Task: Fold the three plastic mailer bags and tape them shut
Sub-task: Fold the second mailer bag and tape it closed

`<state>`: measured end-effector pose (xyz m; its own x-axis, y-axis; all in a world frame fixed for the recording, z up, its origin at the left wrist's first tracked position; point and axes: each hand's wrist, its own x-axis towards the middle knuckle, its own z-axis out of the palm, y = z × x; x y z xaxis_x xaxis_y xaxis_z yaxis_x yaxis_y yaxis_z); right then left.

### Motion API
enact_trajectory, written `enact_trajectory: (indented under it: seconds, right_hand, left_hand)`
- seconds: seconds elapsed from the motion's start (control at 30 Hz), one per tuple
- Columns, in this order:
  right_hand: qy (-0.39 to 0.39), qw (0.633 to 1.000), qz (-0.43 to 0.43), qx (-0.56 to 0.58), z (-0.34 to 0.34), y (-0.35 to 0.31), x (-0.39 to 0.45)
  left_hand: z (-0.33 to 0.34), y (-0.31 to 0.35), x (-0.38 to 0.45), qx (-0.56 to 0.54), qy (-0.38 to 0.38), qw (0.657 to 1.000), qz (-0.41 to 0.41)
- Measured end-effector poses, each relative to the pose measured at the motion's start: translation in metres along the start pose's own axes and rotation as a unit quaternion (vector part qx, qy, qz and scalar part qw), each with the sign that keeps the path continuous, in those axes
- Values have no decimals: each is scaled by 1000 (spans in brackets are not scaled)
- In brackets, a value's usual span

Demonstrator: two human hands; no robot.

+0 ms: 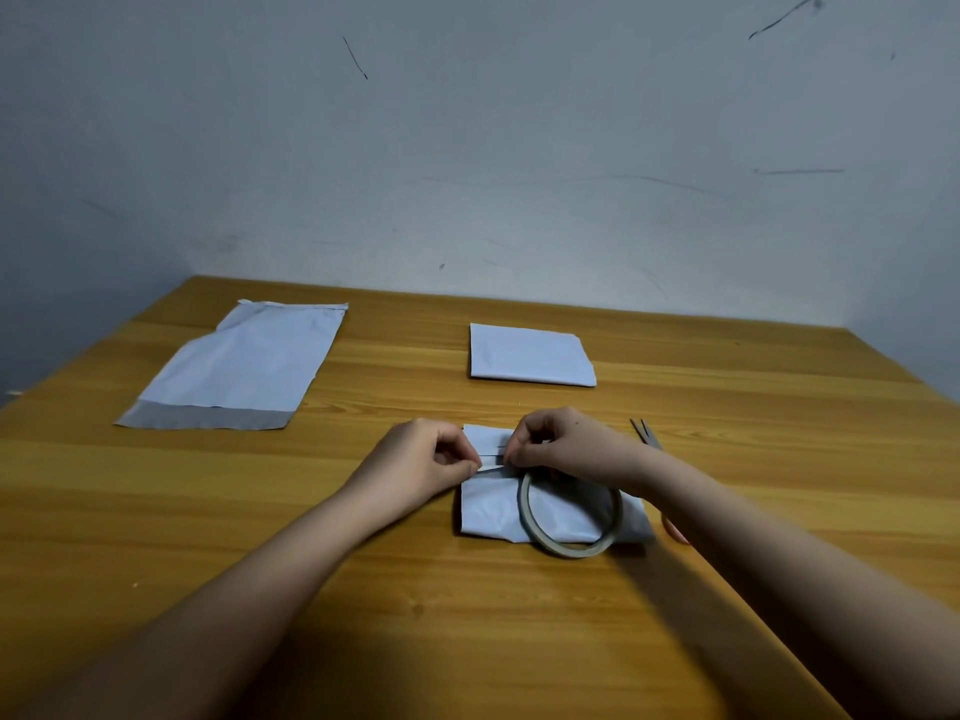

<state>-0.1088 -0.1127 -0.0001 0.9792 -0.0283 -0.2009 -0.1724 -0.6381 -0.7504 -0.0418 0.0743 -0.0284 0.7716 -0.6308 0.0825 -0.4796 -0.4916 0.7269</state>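
The near bag [498, 506] lies folded on the table [363, 589], straight ahead of the person, and every place here is given from it. A short strip of tape [491, 466] runs left to right across its upper half, along the fold line, so its long axis follows the bag's width. The left hand [421, 459] pinches the strip's left end at the bag's left edge, fingers curled tight. The right hand [558, 446] pinches the other end above the bag's middle, thumb and forefinger closed on it. The strip between them is short and looks taut; whether it already touches the plastic I cannot tell. The tape roll [570, 514] hangs from the right hand's end and leans over the bag's right half. The coming move, I judge, is to press the strip down over the flap or to cut it, and both hands are equally near.

Scissors [645, 433] lie just right of the bag, mostly hidden behind the right wrist, blades pointing away from the person. Beyond the bag, further from the person, rests a folded bag [530, 356]; any tape on it is not visible. Far to the left lies a flat bag [239, 366], unfolded, its grey strip towards the person.

The table is orange-brown wood grain. A scuffed pale wall [519, 148] closes the room right behind it.
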Motion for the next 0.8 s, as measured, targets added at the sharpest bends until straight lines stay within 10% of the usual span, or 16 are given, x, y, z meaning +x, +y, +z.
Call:
enact_trajectory:
  seconds: [0.8]
  right_hand:
    - [-15,984,90,-152,4,-13,13]
  left_hand:
    - [8,7,-5,151,19,986,65]
